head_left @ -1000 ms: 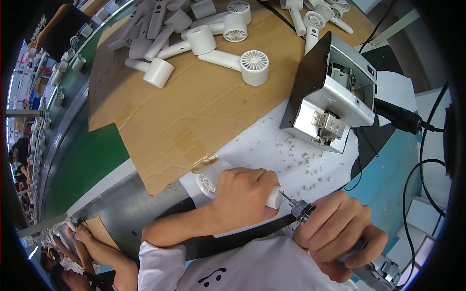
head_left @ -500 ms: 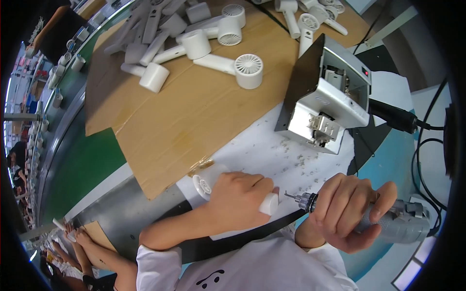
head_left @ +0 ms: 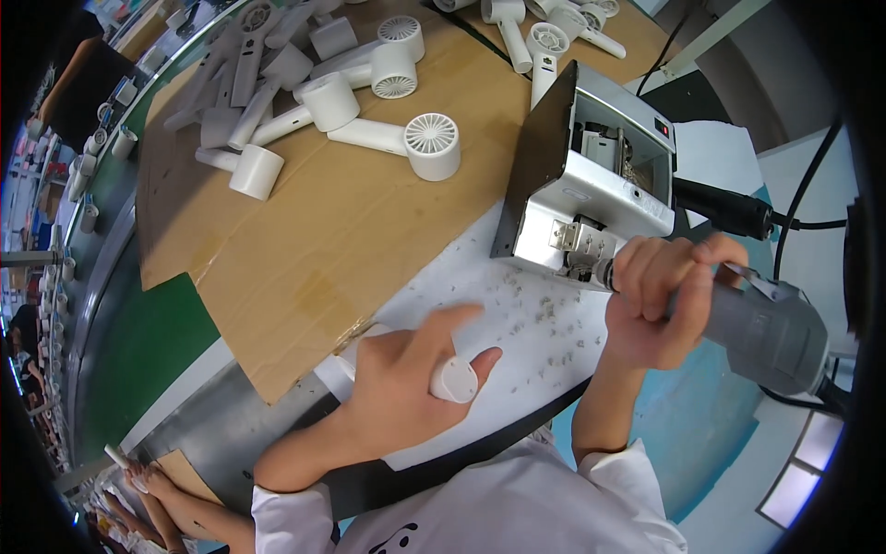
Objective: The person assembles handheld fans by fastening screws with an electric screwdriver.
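My left hand (head_left: pixel 392 383) is wrapped round a white handheld fan, index finger and thumb lifted off. The rounded handle end (head_left: pixel 455 379) sticks out of the grip; most of the fan is hidden under the hand. My right hand (head_left: pixel 666 300) is closed round a grey electric screwdriver (head_left: pixel 771 334). Its front end meets the outlet bracket (head_left: pixel 583 242) of a silver and black screw feeder (head_left: pixel 604 180); the bit itself is hidden there. Below the feeder, many tiny screws (head_left: pixel 546 319) lie scattered over white paper (head_left: pixel 461 277).
A cardboard sheet (head_left: pixel 286 249) carries a pile of white handheld fans (head_left: pixel 432 146) at its far side. A black-handled tool (head_left: pixel 724 205) with a cable lies right of the feeder. At left runs a green conveyor (head_left: pixel 166 332); a co-worker's hands (head_left: pixel 143 475) are at lower left.
My right hand has brought the screwdriver up from beside the fan to the feeder's outlet. My left hand has shifted left with the fan and loosened its index finger and thumb.
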Tool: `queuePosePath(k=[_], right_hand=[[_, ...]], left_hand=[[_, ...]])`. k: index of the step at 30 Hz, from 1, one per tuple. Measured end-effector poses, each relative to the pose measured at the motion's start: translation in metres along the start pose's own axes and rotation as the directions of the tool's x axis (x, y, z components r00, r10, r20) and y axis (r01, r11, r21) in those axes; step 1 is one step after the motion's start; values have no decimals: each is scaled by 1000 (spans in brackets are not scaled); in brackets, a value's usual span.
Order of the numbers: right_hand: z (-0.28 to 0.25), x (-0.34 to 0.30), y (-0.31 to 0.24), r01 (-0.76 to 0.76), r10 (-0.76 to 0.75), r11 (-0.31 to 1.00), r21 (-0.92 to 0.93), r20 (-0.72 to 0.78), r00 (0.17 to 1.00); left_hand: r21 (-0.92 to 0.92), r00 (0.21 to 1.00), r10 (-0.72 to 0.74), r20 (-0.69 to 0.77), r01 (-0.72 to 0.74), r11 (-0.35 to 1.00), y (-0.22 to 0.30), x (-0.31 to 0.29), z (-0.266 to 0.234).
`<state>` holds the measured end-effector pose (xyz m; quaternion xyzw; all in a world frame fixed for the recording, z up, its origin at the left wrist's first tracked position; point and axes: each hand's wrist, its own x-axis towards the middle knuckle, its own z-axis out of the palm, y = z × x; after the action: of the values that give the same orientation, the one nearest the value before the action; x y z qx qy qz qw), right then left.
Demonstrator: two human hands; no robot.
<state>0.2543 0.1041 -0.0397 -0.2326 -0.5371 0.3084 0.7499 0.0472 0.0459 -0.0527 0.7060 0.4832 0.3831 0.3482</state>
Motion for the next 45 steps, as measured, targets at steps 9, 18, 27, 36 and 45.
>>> queuePosePath(k=[9, 18, 27, 36, 45], right_hand=[[4, -6, 12, 15, -8, 986, -165, 43, 999], [14, -20, 9, 77, -33, 910, -408, 114, 993], [7, -14, -15, -270, 276, 943, 194, -3, 961], [44, -31, -54, -16, 88, 861, 509, -118, 989], [56, -31, -53, -196, 214, 891, 409, 2, 977]], left_hand=[[83, 992, 126, 0, -125, 989, -4, 1, 3], [76, 987, 158, 6, -158, 985, -6, -2, 7], [100, 981, 194, -18, -191, 976, -7, -4, 8], [150, 969, 246, -29, -240, 959, -5, -2, 17], [132, 968, 251, -8, -248, 960, -7, -6, 21]])
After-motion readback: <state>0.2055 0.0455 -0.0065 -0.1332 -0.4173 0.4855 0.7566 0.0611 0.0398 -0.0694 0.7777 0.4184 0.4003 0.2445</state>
